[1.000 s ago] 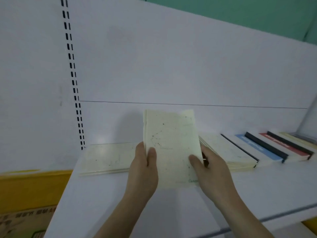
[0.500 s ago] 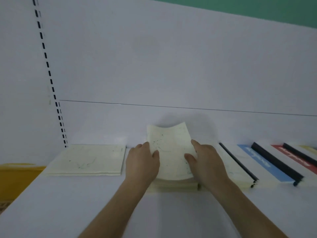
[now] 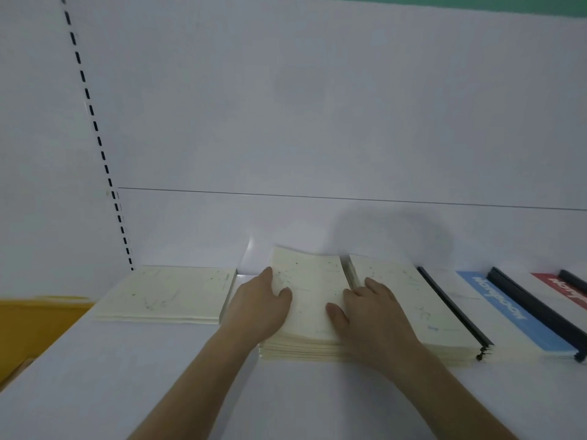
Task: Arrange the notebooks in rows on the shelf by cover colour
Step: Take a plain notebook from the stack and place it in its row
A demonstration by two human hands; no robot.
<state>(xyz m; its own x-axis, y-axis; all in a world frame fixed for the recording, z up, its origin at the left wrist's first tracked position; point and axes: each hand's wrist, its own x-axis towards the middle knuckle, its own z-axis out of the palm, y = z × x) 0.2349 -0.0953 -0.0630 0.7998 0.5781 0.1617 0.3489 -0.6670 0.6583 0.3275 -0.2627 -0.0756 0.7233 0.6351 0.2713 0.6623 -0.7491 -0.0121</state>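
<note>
A cream notebook (image 3: 313,287) with a faint dotted drawing lies on top of a cream stack (image 3: 298,349) in the middle of the white shelf (image 3: 133,382). My left hand (image 3: 259,308) grips its left edge, thumb on the cover. My right hand (image 3: 371,315) holds its right edge, thumb on the cover and fingers over the neighbouring cream stack (image 3: 413,300). Another cream stack (image 3: 165,293) lies to the left. To the right lie a blue notebook (image 3: 505,306) and a red notebook (image 3: 568,289), each with a black spine.
The white back panel (image 3: 317,122) rises right behind the stacks, with a slotted upright (image 3: 95,128) at the left. A yellow bin (image 3: 35,325) sits below the shelf's left end.
Both hands brought the cream notebook down from an upright hold in front of the shelf and laid it flat on the middle stack. The view also shifted closer.
</note>
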